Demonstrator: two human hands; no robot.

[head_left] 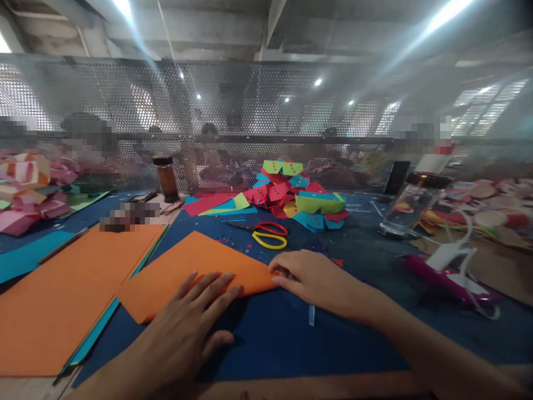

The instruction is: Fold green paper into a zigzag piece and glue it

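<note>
A folded sheet of orange paper [179,261] lies on the dark blue table covering in front of me. My left hand [195,311] rests flat on its lower edge, fingers spread. At the sheet's right corner, my right hand [303,275] pinches the paper between thumb and fingers. Just beyond the sheet lies a pair of scissors [270,235] with one red and one yellow handle loop. To the left is a stack of larger orange sheets [62,300], with blue and green edges showing under it.
Colourful cut and folded paper pieces [283,191] are heaped at the back. A brown bottle [166,180] stands back left. To the right are a clear bottle [406,208] and a purple glue gun [445,280] with a white cord. A perforated metal screen [250,122] closes off the far side.
</note>
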